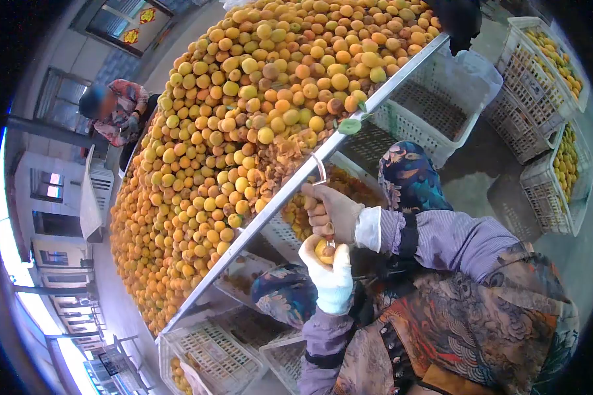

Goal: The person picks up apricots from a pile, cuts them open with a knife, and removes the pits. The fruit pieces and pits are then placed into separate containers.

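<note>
My left hand point(327, 280), in a white glove, closes around an apricot point(324, 251). Just above it my right hand point(336, 212), with a white cuff at the wrist, has its fingers curled; what they grip is mostly hidden. A small shiny piece shows at the apricot between the two hands, too little of it to name. Beyond the hands rises a big heap of apricots point(230, 151) on a table with a metal rim point(244, 238). Split, flattened apricot pieces point(286, 153) lie on the heap near that rim. Beneath my hands stands a crate with more orange fruit point(342, 191).
A white curved strip point(320, 168) and a green leaf point(350, 126) are at the rim. Plastic crates stand below point(207, 352) and to the right point(435, 99), with stacked fruit-filled crates point(534, 85) farther right. Another person point(118, 112) is across the heap; a dark-gloved hand point(459, 20) shows above.
</note>
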{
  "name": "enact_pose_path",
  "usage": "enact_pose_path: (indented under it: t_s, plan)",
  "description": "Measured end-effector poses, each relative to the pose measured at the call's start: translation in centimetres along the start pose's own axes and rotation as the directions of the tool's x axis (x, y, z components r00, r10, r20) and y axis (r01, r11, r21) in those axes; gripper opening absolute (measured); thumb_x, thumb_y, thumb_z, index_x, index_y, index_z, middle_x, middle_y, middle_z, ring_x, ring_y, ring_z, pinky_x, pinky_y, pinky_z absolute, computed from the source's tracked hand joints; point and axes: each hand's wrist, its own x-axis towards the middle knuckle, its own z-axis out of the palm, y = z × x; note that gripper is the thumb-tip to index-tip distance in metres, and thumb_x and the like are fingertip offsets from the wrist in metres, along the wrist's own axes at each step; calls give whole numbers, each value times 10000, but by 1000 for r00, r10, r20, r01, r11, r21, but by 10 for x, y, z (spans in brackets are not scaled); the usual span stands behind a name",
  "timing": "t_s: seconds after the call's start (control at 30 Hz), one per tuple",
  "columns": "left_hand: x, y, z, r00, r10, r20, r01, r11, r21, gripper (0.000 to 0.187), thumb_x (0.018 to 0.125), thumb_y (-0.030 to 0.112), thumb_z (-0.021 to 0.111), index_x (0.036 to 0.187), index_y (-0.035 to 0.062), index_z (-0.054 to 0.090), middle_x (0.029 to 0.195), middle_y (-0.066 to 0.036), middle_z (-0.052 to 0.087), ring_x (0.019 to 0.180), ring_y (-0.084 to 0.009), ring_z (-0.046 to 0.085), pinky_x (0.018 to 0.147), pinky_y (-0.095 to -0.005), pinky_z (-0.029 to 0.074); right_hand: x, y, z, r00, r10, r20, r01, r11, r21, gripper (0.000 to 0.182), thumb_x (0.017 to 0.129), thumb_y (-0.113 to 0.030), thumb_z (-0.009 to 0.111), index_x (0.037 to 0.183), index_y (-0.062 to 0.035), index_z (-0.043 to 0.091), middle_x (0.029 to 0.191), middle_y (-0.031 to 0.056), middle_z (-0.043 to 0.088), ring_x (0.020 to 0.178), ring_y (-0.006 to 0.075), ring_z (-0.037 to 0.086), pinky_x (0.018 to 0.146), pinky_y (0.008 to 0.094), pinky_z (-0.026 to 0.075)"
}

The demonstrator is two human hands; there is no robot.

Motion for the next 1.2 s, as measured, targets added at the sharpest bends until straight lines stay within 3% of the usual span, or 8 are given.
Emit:
enact_pose_path:
  t_s: [0.4, 0.57, 0.7, 0.8, 0.83, 0.97, 1.07, 1.2]
  plan:
    - [1, -17, -14, 971, 196, 138, -212, 970, 115, 475, 790, 157, 686, 1154, -15, 435, 1004, -132, 534, 862, -198, 561, 788, -291, 462, -4, 3, -9, 996, 61, -62, -60, 998, 14, 304, 903, -332, 493, 692, -132, 405, 495, -68, 260, 377, 65, 212, 352, 211, 188]
    - [4, -7, -11, 988, 51, 147, -66, 993, 102, 380, 836, 89, 575, 1163, -2, 404, 1041, -116, 493, 919, -169, 496, 822, -278, 427, -12, -4, 1, 992, -121, -21, 120, 991, -62, 292, 867, -345, 556, 743, -106, 444, 495, -33, 308, 347, 93, 261, 330, 253, 220]
    - [13, 0, -9, 955, -271, 123, 294, 927, -235, 255, 829, 13, 527, 1072, 17, 451, 846, -70, 529, 573, -136, 551, 556, -250, 458, -26, -17, 21, 940, -337, 49, 339, 915, -219, 311, 866, -340, 552, 705, -81, 489, 485, 5, 404, 318, 116, 337, 309, 268, 246]
    - [48, 7, -22, 993, -100, 65, 108, 983, -149, 142, 872, 81, 475, 978, -9, 504, 755, -76, 553, 579, -145, 567, 563, -240, 447, -11, -35, 17, 877, -480, 33, 472, 845, -253, 313, 865, -342, 551, 711, -76, 492, 464, 3, 391, 308, 117, 341, 290, 269, 251]
    - [60, -8, -28, 995, 88, 42, -92, 989, 112, 171, 899, 134, 437, 935, -10, 522, 752, -85, 560, 549, -162, 573, 546, -246, 450, -9, -42, 14, 894, -445, 58, 439, 842, -314, 315, 862, -347, 558, 712, -76, 499, 456, 4, 394, 299, 116, 344, 279, 265, 260]
    - [109, 9, -33, 945, -325, 40, 297, 800, -521, 380, 971, 339, 354, 944, -1, 522, 841, -95, 574, 649, -170, 571, 610, -257, 488, -3, -61, 16, 881, -474, 0, 431, 802, -414, 363, 877, -342, 546, 639, -79, 469, 444, 3, 372, 305, 114, 312, 309, 263, 273]
    - [142, -18, -35, 994, -103, -49, 75, 913, -400, 322, 963, 260, 375, 1006, -16, 535, 879, -92, 556, 704, -157, 569, 650, -271, 490, 8, -77, 5, 824, -560, 86, 515, 678, -524, 350, 878, -332, 551, 655, -72, 481, 438, 10, 379, 301, 112, 326, 304, 253, 286]
    - [171, -18, -46, 993, -90, -70, 81, 988, -128, 284, 945, 174, 387, 1070, -32, 539, 958, -131, 570, 828, -187, 579, 736, -304, 481, 14, -99, 1, 835, -549, 28, 512, 759, -402, 183, 858, -231, 583, 782, -99, 481, 594, 12, 502, 346, 98, 389, 289, 249, 278]
